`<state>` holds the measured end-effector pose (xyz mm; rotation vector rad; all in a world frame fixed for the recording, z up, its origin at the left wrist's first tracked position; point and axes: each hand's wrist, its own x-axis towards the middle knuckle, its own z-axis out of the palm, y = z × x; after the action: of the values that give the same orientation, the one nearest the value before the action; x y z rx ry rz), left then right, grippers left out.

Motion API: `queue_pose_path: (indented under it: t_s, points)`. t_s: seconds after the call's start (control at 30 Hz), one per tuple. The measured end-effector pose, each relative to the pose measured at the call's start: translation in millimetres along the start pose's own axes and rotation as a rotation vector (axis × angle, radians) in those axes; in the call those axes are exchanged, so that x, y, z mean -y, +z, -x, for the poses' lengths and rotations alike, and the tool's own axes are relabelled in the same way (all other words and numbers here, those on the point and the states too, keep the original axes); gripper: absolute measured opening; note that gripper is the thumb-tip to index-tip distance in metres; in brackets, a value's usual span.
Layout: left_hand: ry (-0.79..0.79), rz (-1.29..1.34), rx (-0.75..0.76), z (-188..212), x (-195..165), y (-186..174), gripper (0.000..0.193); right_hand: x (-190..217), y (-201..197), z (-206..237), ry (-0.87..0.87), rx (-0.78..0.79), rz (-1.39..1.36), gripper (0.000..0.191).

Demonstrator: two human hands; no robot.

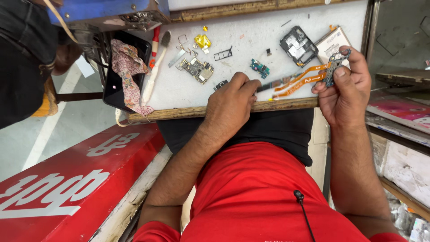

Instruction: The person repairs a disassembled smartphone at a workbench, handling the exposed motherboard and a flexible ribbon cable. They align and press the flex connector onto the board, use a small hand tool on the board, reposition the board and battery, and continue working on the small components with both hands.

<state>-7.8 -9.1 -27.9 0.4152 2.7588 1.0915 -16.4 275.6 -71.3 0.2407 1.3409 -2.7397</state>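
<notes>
My right hand (345,92) pinches a small blue-green circuit board (335,66) with two orange flex cables (299,79) hanging from it to the left, above the table's front edge. My left hand (230,105) rests on the wooden front edge (179,113) of the white worktable and grips a thin dark tool (268,86). The tool's tip meets the free ends of the orange cables. A gutted black phone frame (298,45) and a white battery (329,42) lie just behind my right hand.
On the table lie a phone mainboard (197,69), a small green board (260,68), a yellow part (202,41), a card tray (222,54), a white brush (154,76) and a black phone (118,85) under patterned cloth (127,67). Another person (22,58) stands at left, beside a red signboard (67,183).
</notes>
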Motion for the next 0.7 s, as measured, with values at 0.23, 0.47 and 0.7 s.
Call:
queue_pose_path:
  t_s: [0.23,0.47,0.7]
  points:
    - [-0.177,0.277,-0.141,10,19,-54,0.014,-2,-2,1,0.017,0.038,-0.001,0.035]
    - [-0.448,0.088,-0.138,46,53,-117,0.014,-2,-1,1,0.042,0.028,0.064,0.032]
    - [-0.524,-0.181,-0.099,47,65,-113,0.01,3,14,0,0.06,0.009,0.167,0.037]
